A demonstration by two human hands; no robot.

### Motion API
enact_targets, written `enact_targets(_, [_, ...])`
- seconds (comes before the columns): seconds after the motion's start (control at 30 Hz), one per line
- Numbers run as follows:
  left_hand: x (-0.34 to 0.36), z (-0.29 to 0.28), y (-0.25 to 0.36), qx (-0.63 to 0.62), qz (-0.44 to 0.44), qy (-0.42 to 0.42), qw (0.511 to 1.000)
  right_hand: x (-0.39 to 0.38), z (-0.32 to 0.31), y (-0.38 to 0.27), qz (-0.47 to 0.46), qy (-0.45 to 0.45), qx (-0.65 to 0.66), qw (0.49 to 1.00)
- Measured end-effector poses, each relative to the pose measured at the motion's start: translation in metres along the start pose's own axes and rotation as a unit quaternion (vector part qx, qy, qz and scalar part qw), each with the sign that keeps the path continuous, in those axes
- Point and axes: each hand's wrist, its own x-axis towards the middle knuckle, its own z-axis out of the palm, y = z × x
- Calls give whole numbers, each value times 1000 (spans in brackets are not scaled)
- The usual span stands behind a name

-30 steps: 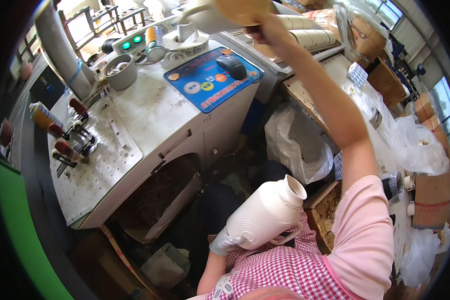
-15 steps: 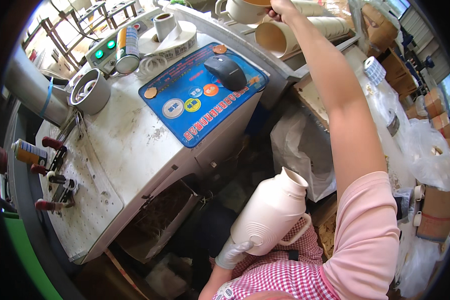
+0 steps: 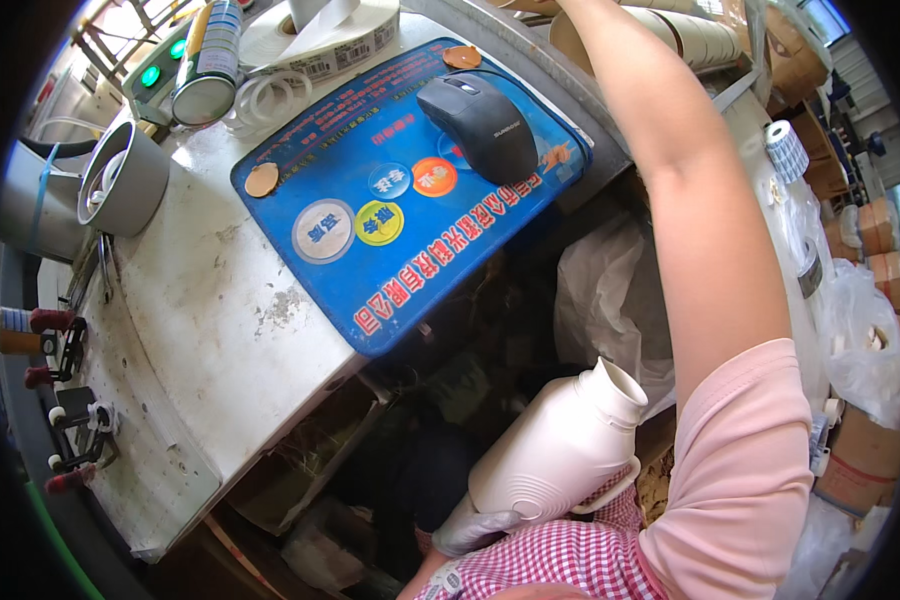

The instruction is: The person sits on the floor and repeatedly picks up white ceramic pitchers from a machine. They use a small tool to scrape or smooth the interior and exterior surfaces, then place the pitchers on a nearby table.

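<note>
My left hand [image 3: 465, 530], in a pale grey glove, grips the lower body of a cream plastic jug [image 3: 545, 450]. The jug lies tilted over my lap, its open neck toward the upper right and its handle at the right. My right arm [image 3: 700, 200] stretches up past the mouse mat to the top edge of the picture. My right hand [image 3: 550, 5] is almost entirely cut off there, beside a sliver of a pale object, so its fingers cannot be made out. A black mouse [image 3: 478, 125] rests on the blue mat [image 3: 330, 250] on the white bench [image 3: 220, 330].
A grey round pot [image 3: 125, 190], spray can [image 3: 205, 70] and label roll [image 3: 360, 45] stand on the bench, with red-handled clamps [image 3: 70, 350] at its left. Cream cylinders [image 3: 700, 35] lie at the back. Plastic bags [image 3: 860, 340] and cardboard boxes [image 3: 860, 460] crowd the right.
The view has shifted, so the bench looms larger. My right hand, earlier gripping a cream container's handle, has slipped almost out of the top edge. My left hand still holds the jug.
</note>
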Motion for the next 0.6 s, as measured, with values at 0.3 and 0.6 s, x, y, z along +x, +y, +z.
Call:
enact_targets(0.3, [2, 3, 13, 43, -45, 16, 998, 2, 21, -16, -8, 23, 132, 991])
enact_targets(0.6, [8, -8, 15, 125, -26, 24, 992, 33, 33, -12, 182, 90, 299, 933])
